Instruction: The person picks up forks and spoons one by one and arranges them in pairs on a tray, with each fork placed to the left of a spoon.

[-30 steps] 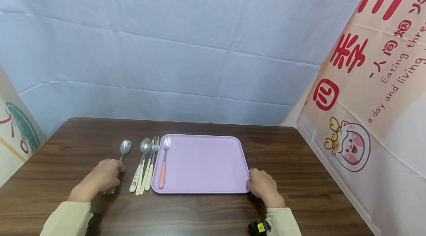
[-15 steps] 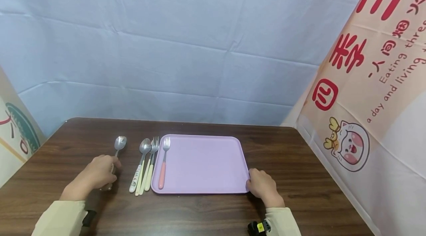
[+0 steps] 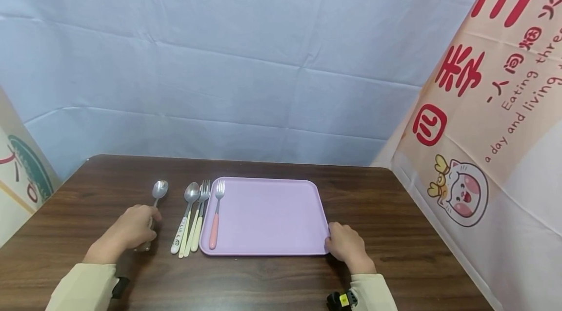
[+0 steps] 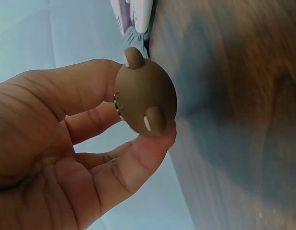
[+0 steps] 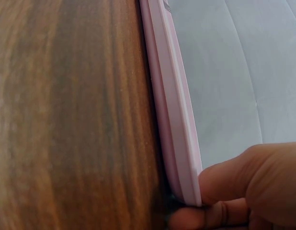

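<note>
My left hand (image 3: 131,228) pinches a spoon (image 3: 160,188) by its handle, left of the other cutlery. Its metal bowl points away from me. In the left wrist view the handle's end is a brown animal head (image 4: 145,93) with two small ears, held between thumb and fingers. At the near right corner of a lilac tray (image 3: 272,218), my right hand (image 3: 346,243) grips the rim. The right wrist view has the thumb on the tray's edge (image 5: 174,110) and fingers at its underside. A fork (image 3: 214,223) with a pink handle lies on the tray's left side.
Between the left hand and the tray, a spoon with a white patterned handle (image 3: 178,235) and several cream-handled pieces, forks (image 3: 204,189) among them, lie side by side. The dark wooden table (image 3: 263,281) ends at a pale blue cloth (image 3: 241,82). A printed cloth (image 3: 496,121) hangs at right.
My left hand has shifted left and slightly away from me with the spoon, widening the gap to the other cutlery, then barely back right. The right hand and tray have stayed put.
</note>
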{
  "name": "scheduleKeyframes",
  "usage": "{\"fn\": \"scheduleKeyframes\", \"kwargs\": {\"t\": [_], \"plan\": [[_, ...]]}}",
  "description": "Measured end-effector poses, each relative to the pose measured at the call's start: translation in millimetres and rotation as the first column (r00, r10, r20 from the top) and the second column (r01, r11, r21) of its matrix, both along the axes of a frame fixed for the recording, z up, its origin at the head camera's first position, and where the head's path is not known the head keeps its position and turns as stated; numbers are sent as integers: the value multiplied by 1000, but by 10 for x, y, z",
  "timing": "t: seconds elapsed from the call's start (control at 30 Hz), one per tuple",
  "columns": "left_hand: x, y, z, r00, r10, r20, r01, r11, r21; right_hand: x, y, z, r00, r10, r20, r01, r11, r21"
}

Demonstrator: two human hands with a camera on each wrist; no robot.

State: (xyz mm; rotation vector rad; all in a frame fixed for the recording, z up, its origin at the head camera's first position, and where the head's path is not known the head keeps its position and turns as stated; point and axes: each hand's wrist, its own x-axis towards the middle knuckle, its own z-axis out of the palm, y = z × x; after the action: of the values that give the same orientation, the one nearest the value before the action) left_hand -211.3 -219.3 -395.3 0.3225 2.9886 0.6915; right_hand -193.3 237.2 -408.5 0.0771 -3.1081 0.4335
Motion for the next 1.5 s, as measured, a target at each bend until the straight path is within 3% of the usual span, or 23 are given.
{"fn": "scheduleKeyframes", "kwargs": {"t": [0.3, 0.63, 0.87, 1.03, 1.5], "plan": [[-25, 123, -59, 999, -21, -42, 22, 1000, 17, -3, -6, -8, 1000, -3, 8, 3, 1000, -2], [-53, 247, -135, 987, -72, -143, 77, 997, 29, -3, -12, -24, 1000, -5, 13, 5, 1000, -5], [-41, 338, -121, 988, -52, -146, 61, 997, 55, -3, -15, -26, 1000, -4, 6, 4, 1000, -5], [-54, 392, -107, 985, -71, -160, 83, 994, 67, -1, -19, -24, 1000, -4, 6, 4, 1000, -5], [-79, 689, -40, 990, -60, -131, 76, 990, 118, 0, -6, -7, 1000, -2, -7, 2, 1000, 5]]}}
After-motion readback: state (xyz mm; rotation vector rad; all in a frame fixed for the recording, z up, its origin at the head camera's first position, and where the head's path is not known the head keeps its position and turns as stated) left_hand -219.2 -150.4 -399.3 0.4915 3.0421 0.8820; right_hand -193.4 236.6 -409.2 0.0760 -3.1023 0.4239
